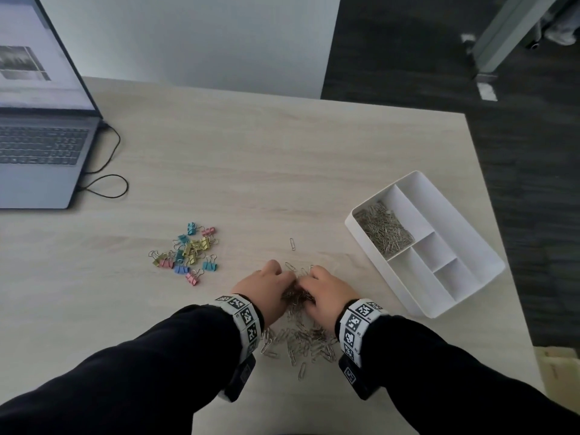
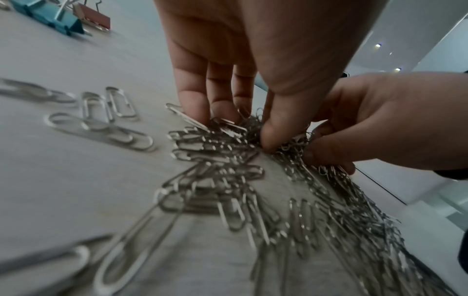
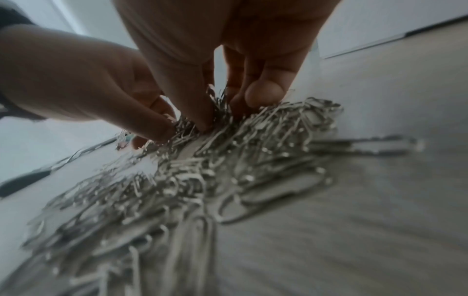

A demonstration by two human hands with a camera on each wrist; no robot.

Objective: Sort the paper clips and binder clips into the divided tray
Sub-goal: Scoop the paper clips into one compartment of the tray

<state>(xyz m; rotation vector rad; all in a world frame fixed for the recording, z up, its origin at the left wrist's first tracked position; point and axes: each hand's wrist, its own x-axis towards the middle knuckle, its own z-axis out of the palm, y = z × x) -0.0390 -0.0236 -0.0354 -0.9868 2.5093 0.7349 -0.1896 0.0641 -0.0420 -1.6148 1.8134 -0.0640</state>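
A heap of silver paper clips (image 1: 298,334) lies on the wooden table near its front edge. My left hand (image 1: 271,285) and right hand (image 1: 326,287) meet over the heap's far end, fingers curled down, each pinching a bunch of paper clips (image 2: 243,136) (image 3: 222,120). Coloured binder clips (image 1: 188,254) lie in a loose group to the left. The white divided tray (image 1: 470,246) sits at the right; its long far-left compartment holds several paper clips (image 1: 384,229), the other compartments look bare.
An open laptop (image 1: 40,142) with a black cable (image 1: 106,180) stands at the back left. One stray paper clip (image 1: 292,243) lies beyond my hands. The table's right edge (image 1: 502,233) runs just past the tray, dark floor beyond.
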